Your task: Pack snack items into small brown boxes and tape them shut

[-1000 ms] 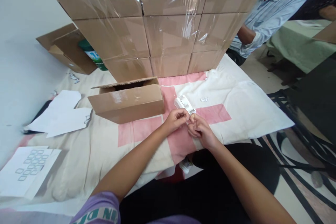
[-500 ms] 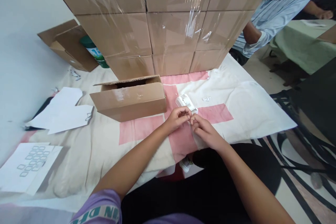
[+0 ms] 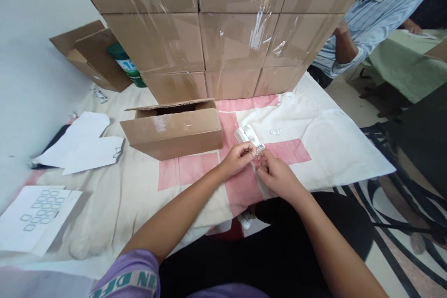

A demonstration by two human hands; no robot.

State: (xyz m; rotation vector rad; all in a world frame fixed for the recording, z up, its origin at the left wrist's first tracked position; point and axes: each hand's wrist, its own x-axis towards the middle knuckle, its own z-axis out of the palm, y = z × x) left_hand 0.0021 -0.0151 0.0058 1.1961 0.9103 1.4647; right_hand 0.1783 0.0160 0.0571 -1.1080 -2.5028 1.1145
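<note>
1. Head view: right of the cardboard box (image 3: 176, 132), the left hand (image 3: 239, 157) and right hand (image 3: 276, 172) have parted slightly, fingers curled; whether gripping anything, I cannot tell.
2. White dispenser (image 3: 246, 134): also right of the box.
3. The parting suggests fingertip work.

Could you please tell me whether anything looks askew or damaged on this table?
Only minor untidiness: the front box gapes at the top, and the cloth is wrinkled, not smooth. No spill shows.
</note>
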